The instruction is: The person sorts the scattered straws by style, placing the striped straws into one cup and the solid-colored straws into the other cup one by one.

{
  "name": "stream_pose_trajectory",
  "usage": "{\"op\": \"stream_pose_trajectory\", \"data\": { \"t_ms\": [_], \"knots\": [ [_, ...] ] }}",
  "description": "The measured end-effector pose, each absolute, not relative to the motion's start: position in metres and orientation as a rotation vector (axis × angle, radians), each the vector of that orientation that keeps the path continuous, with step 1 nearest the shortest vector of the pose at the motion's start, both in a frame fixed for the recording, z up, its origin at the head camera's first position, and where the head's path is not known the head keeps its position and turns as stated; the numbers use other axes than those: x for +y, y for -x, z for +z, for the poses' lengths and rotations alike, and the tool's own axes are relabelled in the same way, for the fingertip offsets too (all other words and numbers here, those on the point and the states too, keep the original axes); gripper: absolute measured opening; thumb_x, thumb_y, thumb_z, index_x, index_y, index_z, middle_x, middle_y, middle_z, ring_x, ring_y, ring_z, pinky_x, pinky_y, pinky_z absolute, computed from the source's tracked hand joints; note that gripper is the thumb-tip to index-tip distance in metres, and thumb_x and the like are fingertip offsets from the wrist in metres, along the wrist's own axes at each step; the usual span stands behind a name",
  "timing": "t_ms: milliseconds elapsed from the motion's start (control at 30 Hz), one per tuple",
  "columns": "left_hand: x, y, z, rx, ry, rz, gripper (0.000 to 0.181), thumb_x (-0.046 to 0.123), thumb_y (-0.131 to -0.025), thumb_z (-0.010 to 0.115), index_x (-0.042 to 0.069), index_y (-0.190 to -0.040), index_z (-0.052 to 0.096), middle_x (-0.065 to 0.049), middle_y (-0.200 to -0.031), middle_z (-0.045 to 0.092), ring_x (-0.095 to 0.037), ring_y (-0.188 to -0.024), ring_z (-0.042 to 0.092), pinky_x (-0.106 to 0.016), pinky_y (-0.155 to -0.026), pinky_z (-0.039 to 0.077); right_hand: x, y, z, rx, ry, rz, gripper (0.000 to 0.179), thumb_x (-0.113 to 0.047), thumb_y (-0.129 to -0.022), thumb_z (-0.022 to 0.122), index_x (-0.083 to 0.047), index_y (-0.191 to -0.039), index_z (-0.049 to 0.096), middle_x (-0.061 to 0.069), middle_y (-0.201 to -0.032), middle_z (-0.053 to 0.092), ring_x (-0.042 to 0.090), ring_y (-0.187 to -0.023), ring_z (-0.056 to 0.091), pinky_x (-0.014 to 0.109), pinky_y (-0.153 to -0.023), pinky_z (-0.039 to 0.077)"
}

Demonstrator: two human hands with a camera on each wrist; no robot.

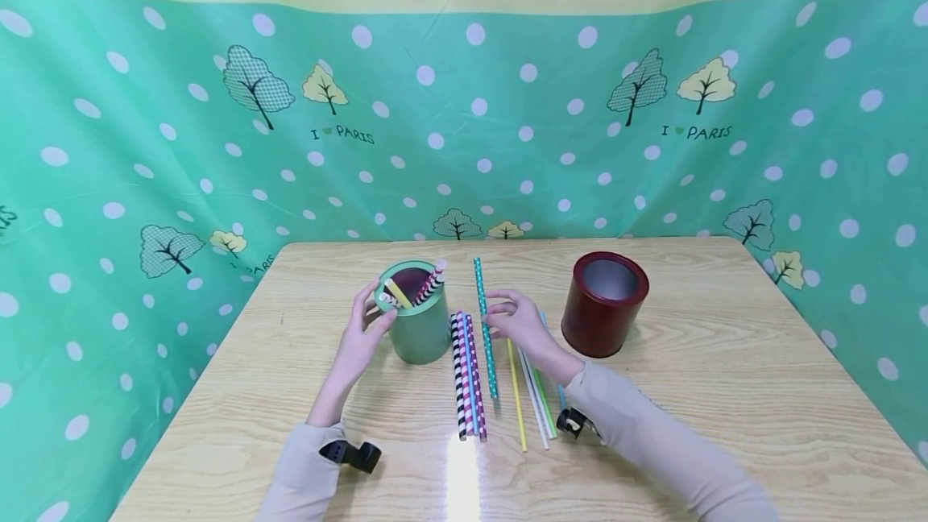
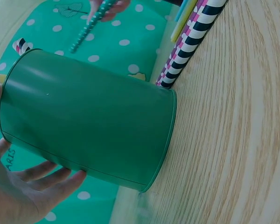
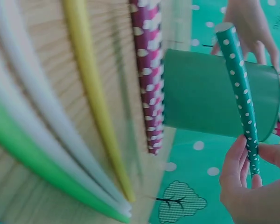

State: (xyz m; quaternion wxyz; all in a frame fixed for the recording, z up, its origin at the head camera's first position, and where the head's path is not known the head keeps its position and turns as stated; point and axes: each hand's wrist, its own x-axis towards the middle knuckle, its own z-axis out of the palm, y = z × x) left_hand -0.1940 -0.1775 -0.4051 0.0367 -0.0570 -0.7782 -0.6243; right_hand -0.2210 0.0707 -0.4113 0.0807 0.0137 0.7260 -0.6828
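A green can (image 1: 420, 341) stands upright on the wooden table (image 1: 725, 425), and several straws lean inside its mouth, among them a short-looking yellow one (image 1: 398, 293) and a patterned one (image 1: 429, 288); they overlap there, so I can't fairly count them. The left hand (image 1: 360, 327) is at the green can's left side, thumb near the rim and the other fingers spread partway round the wall, gripping it. To the right of the green can, the right hand (image 1: 518, 321) pinches a teal straw with white dots (image 1: 490, 369) between nearly closed thumb and fingers, and holds it raised off the table.

Just beside the green can, on its right, a close row of straws lies on the table: a black-and-white striped one (image 1: 459, 385), a pink striped one, a blue one and a purple dotted one (image 1: 476, 377). Farther right of the green can lie a yellow straw (image 1: 517, 397), white straws (image 1: 536, 405), a bright green straw (image 1: 544, 405) and another blue straw, partly hidden by the right arm. A dark red can (image 1: 594, 321) stands upright well to the green can's right. Behind the green can hangs a dotted teal curtain (image 1: 464, 167).
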Motion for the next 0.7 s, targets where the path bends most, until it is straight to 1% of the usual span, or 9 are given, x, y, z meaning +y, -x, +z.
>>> {"op": "stream_pose_trajectory", "data": {
  "t_ms": [167, 333, 533, 700],
  "knots": [
    [-0.185, 0.206, -0.425, -2.365, 0.192, -1.924, 0.058, 0.019, -0.089, 0.054, 0.022, -0.138, 0.022, -0.019, -0.13, 0.035, -0.034, -0.119, 0.037, -0.046, -0.093, 0.037, 0.071, 0.22, -0.403, 2.165, -0.016, -2.076, 0.042, 0.002, -0.078, 0.06, -0.005, -0.118, 0.052, 0.014, -0.094, 0.057, 0.015, -0.072, 0.058, 0.044, -0.074, 0.051],
    [-0.183, 0.201, -0.416, -2.373, 0.192, -1.932, 0.057, 0.016, -0.089, 0.053, 0.019, -0.138, 0.023, -0.02, -0.128, 0.036, -0.034, -0.119, 0.037, -0.045, -0.093, 0.037, 0.071, 0.219, -0.396, 2.127, -0.01, -2.105, 0.043, 0.002, -0.077, 0.06, -0.007, -0.118, 0.052, 0.013, -0.095, 0.057, 0.016, -0.074, 0.057, 0.043, -0.075, 0.05],
    [-0.176, 0.192, -0.401, -2.394, 0.198, -1.899, 0.057, 0.014, -0.09, 0.051, 0.012, -0.138, 0.021, -0.024, -0.127, 0.035, -0.038, -0.118, 0.037, -0.047, -0.093, 0.037, 0.071, 0.218, -0.384, 2.092, -0.004, -2.147, 0.043, 0.001, -0.078, 0.059, -0.006, -0.12, 0.05, 0.011, -0.095, 0.055, 0.016, -0.077, 0.057, 0.041, -0.079, 0.049],
    [-0.175, 0.19, -0.398, -2.401, 0.184, -1.891, 0.056, 0.014, -0.09, 0.051, 0.011, -0.138, 0.021, -0.024, -0.127, 0.035, -0.038, -0.118, 0.036, -0.048, -0.093, 0.036, 0.07, 0.218, -0.375, 2.073, -0.042, -2.172, 0.042, -0.001, -0.079, 0.059, -0.006, -0.12, 0.051, 0.011, -0.098, 0.054, 0.016, -0.08, 0.056, 0.039, -0.082, 0.048]
  ]
}}
